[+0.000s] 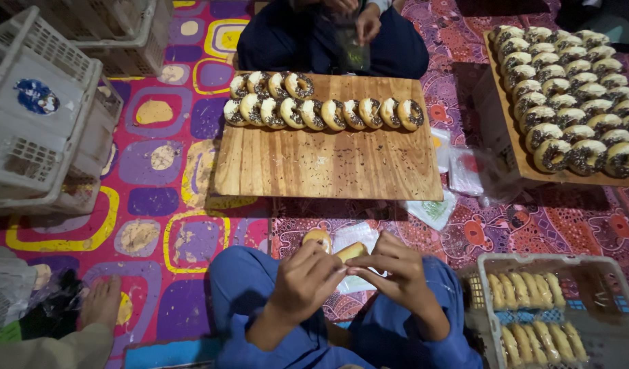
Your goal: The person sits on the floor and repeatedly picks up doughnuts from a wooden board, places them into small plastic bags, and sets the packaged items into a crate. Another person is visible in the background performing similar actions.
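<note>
Both my hands meet above my lap: left hand and right hand pinching a golden oblong bread roll between curled fingertips.

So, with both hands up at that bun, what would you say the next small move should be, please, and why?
Probably slide the golden oblong bun fully into the clear plastic bag: the left hand and right hand pinch it together over the lap, and bagged buns already fill the white plastic crate alongside.
</note>
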